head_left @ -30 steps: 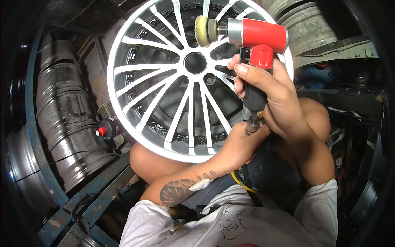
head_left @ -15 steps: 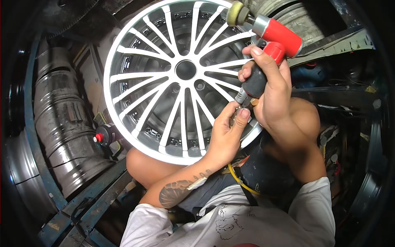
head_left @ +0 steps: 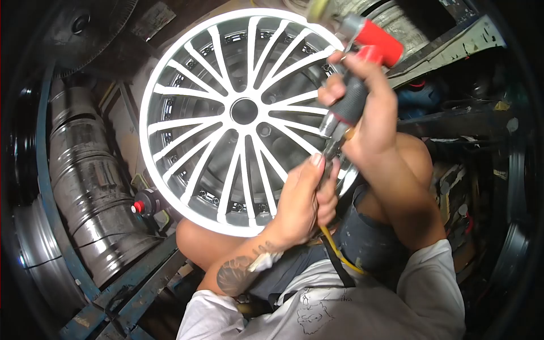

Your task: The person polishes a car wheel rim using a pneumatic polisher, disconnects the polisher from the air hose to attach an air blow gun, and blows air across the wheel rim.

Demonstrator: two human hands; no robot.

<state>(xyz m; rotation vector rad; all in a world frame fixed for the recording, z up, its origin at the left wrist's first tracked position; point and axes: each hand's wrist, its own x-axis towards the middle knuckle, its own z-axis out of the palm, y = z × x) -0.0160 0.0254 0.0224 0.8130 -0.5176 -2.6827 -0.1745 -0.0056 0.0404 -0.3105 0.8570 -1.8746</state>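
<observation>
My right hand (head_left: 374, 119) is wrapped round the black grip of a red air polisher (head_left: 385, 42), held upright above the right side of a wheel rim. The polisher's yellowish round pad (head_left: 320, 10) is blurred at the top edge. My left hand (head_left: 306, 195) is closed on the metal air fitting (head_left: 331, 150) below the grip; the fingers partly hide it. A yellow hose (head_left: 335, 243) runs down below the left hand. The wheel rim (head_left: 245, 134), with white spokes and a dark centre hole, lies face up by my knees.
Several bare metal wheel barrels (head_left: 85, 164) line the left behind a blue metal frame (head_left: 54, 226). A dark bottle with a red cap (head_left: 146, 203) stands beside the rim. Upper left is a large fan-like disc (head_left: 85, 25). A blue container (head_left: 416, 97) sits on the right.
The polisher and my right hand have shifted slightly left and blurred. My left hand has moved lower, its fingers curling further round the fitting. The view has shifted, leaving the rim lower and left.
</observation>
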